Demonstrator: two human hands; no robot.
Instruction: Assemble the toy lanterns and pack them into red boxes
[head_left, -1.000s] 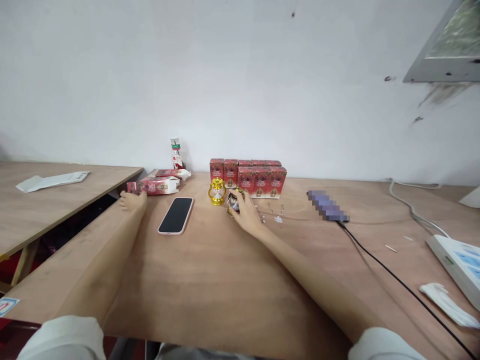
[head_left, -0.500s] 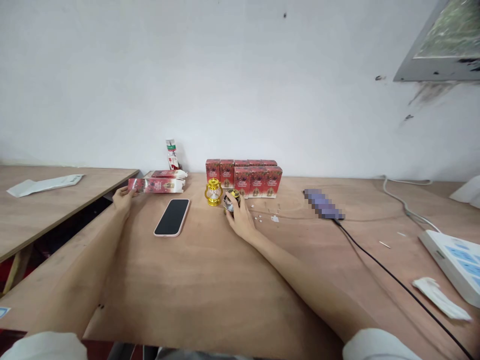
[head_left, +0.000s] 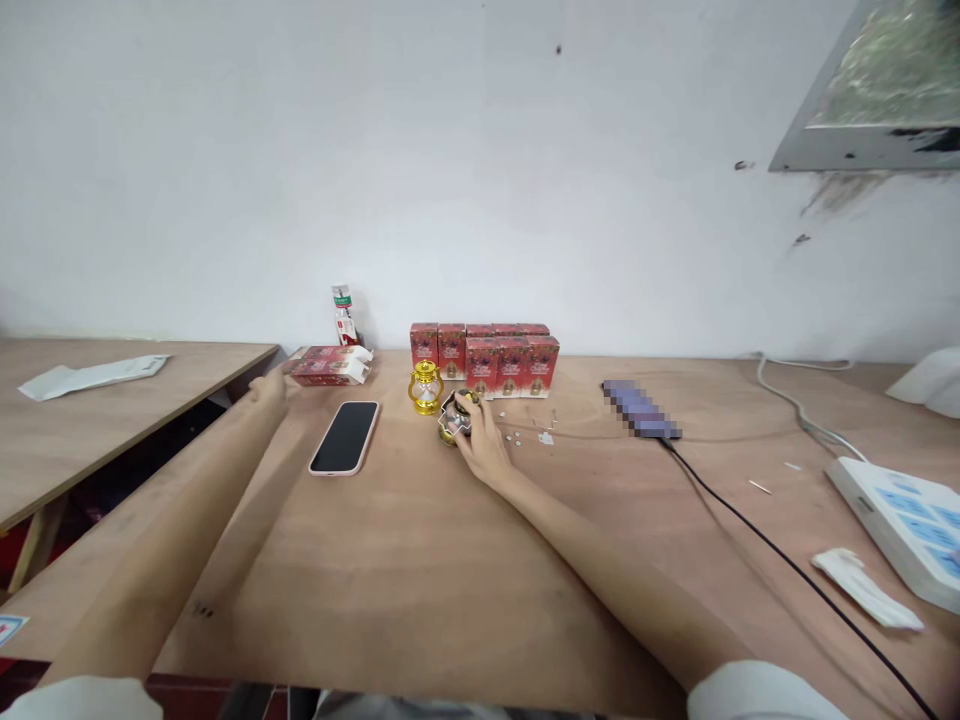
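My right hand (head_left: pixel 480 444) is closed around a small gold lantern (head_left: pixel 455 417) lying on the wooden table (head_left: pixel 465 560), just in front of a row of red boxes (head_left: pixel 495 358). A second gold lantern (head_left: pixel 425 387) stands upright to its left. My left hand (head_left: pixel 271 386) reaches far out and grips the near end of a flattened red carton (head_left: pixel 330 366) at the table's back left. A black phone in a pink case (head_left: pixel 346 436) lies between my two arms. Tiny white and metal parts (head_left: pixel 534 432) are scattered right of my right hand.
A white and red tube (head_left: pixel 343 314) leans on the wall. A pixelated purple item (head_left: pixel 639 410) with a black cable (head_left: pixel 780 555) lies to the right, with a white box (head_left: pixel 900 515) and a crumpled wrapper (head_left: pixel 862 588). A second table (head_left: pixel 90 420) with white paper stands left across a gap.
My left hand has taken hold of the red carton and drawn it right and farther back. My right hand stays on the lying lantern, shifted slightly toward me.
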